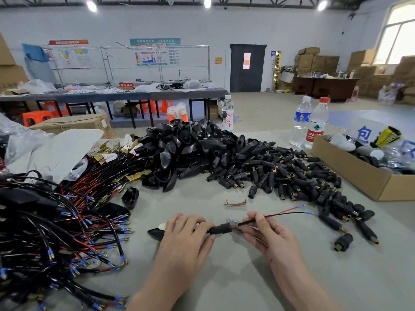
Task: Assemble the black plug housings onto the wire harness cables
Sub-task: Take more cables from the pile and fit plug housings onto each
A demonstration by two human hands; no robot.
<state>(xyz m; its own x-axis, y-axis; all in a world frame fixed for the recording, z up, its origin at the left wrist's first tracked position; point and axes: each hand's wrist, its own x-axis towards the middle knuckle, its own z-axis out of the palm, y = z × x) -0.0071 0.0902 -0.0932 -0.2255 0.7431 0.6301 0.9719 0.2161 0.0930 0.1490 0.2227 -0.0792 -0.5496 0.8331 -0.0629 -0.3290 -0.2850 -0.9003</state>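
Left grip (186, 234) curls round the housing (221, 228), which sits low centre over the desk (235, 279). Its sleeve mouth faces 3 o'clock. Right grip (267, 236) pinches the cable (243, 223) just at 3 o'clock of the sleeve. The cable axis runs from 9 to 2 o'clock, and it possibly already enters the sleeve. Legible: bottle (315, 131) "农夫山"; far sign (126, 85) "不合格区"; card (363, 133) "包".

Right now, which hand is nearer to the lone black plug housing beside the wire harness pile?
Left. The left hand, gripping another housing, sits just right of the lone black plug housing, toward the viewer; the right hand is farther right, pinching the red-and-black cable.
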